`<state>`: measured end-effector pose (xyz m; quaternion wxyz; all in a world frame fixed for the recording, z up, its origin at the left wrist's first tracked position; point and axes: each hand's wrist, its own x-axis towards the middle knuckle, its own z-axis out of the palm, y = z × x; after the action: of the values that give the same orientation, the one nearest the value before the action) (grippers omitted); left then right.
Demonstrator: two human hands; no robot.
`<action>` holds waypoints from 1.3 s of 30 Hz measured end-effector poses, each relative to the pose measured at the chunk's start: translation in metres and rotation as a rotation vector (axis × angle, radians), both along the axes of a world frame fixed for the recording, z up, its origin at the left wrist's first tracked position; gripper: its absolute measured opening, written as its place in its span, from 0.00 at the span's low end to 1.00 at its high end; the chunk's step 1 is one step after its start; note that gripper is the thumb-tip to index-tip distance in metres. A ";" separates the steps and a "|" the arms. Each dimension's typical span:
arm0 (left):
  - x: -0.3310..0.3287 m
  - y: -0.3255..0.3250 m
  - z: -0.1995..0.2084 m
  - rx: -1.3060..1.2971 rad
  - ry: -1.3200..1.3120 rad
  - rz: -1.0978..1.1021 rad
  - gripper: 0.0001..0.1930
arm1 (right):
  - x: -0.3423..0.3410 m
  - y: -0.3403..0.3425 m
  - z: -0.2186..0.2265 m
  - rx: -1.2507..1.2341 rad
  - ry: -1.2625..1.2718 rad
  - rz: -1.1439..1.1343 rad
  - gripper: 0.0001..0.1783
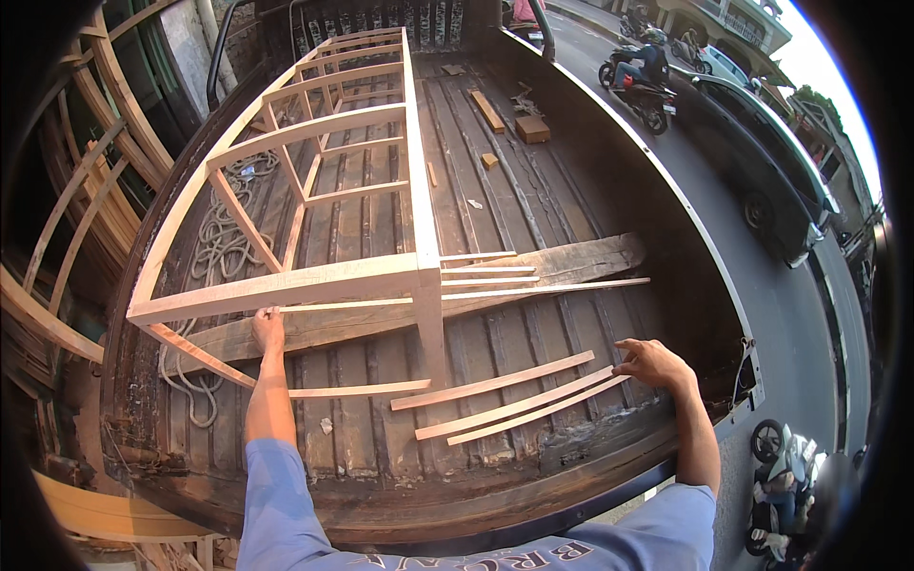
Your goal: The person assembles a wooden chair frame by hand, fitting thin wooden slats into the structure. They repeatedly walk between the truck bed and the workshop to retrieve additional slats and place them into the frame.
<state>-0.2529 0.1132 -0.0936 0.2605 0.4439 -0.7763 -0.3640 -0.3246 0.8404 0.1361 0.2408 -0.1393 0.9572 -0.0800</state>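
Observation:
Beneath the near end of a pale wooden frame (286, 280), my left hand (268, 328) is closed on the left end of a long thin wooden strip (552, 288). That strip runs rightward past the frame's corner post (429, 324), over a weathered plank (590, 259). My right hand (653, 364) has its fingers apart beside the right ends of several loose strips; the middle strip (514, 403) is close to the fingertips, and I cannot tell whether they touch. Three shorter strips (488, 270) rest on the plank by the post.
The ridged truck bed (371, 438) has a side wall (666, 181) along the road. Rope (228, 238) lies coiled under the frame. Small wood blocks (532, 128) sit farther in. Curved timber (119, 105) leans at left. A black car (762, 143) and motorcycles (655, 105) are on the right.

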 end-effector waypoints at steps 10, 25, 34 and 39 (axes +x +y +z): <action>0.000 -0.009 -0.001 0.067 0.041 -0.002 0.19 | 0.008 0.015 0.017 -0.049 0.060 -0.128 0.34; 0.000 -0.004 -0.004 0.077 0.026 0.043 0.17 | 0.007 0.017 0.006 -0.144 0.077 -0.067 0.32; 0.003 0.002 0.003 0.042 -0.003 0.022 0.20 | 0.003 0.026 -0.004 -0.167 0.099 -0.038 0.31; 0.003 0.002 0.004 0.077 -0.023 0.041 0.19 | 0.004 0.024 0.000 -0.149 0.077 -0.060 0.32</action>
<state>-0.2503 0.1157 -0.0893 0.2416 0.4735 -0.7555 -0.3830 -0.3204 0.8643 0.1360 0.1903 -0.1310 0.9609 -0.1528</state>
